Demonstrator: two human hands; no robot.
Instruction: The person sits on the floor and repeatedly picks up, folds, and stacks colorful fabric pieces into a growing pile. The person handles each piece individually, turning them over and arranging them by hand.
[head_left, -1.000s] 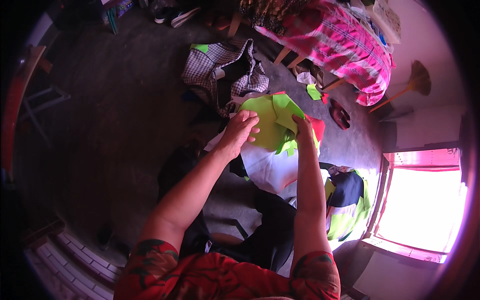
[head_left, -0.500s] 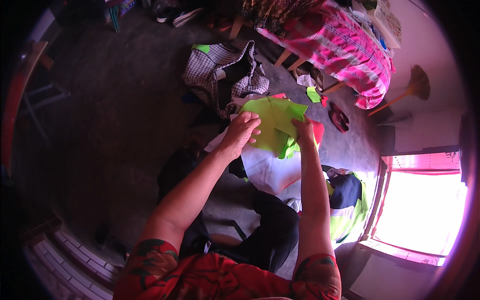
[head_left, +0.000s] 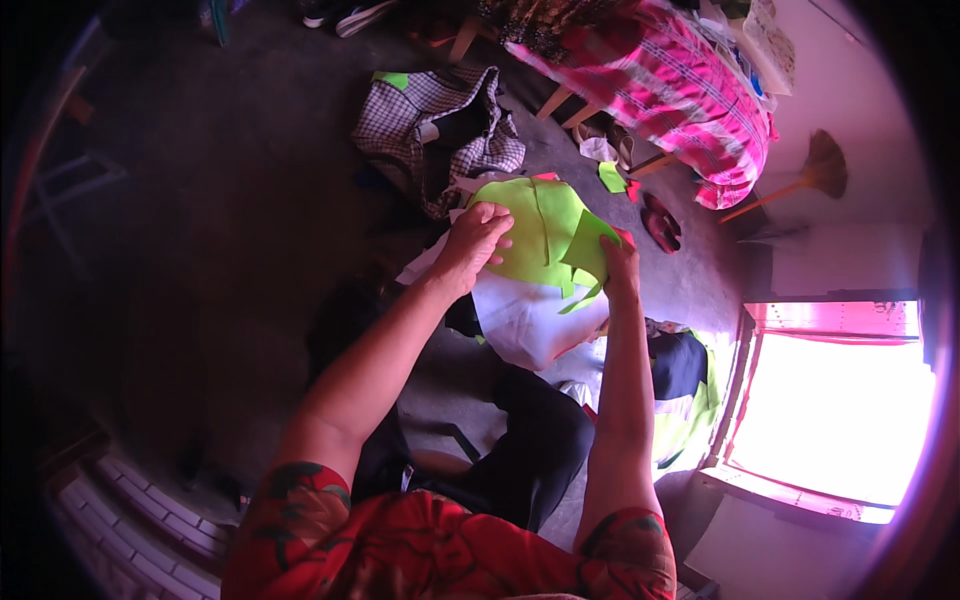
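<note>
A bright lime-green piece of cloth (head_left: 525, 225) is stretched between my hands, with a crease or seam line down it and narrow strips hanging at its lower right. My left hand (head_left: 477, 245) pinches its left edge. On the other side, my right hand (head_left: 622, 264) grips the right corner, where a bit of red shows behind the fingers. Below the green piece lies a white sheet of cloth (head_left: 525, 322), partly covered by it. What supports the white sheet is hidden.
A checked cloth (head_left: 390, 120) lies on the floor ahead, beside green and red scraps (head_left: 612, 178). Pink plaid cloth (head_left: 680, 90) drapes over wooden-legged furniture. A broom (head_left: 822, 165) leans by the wall. A yellow-green and navy garment (head_left: 685, 370) lies near the bright window (head_left: 830, 420).
The green cloth is spread flatter, and its right part has folded down into a pointed flap. My hands keep their hold. The whole view has shifted slightly.
</note>
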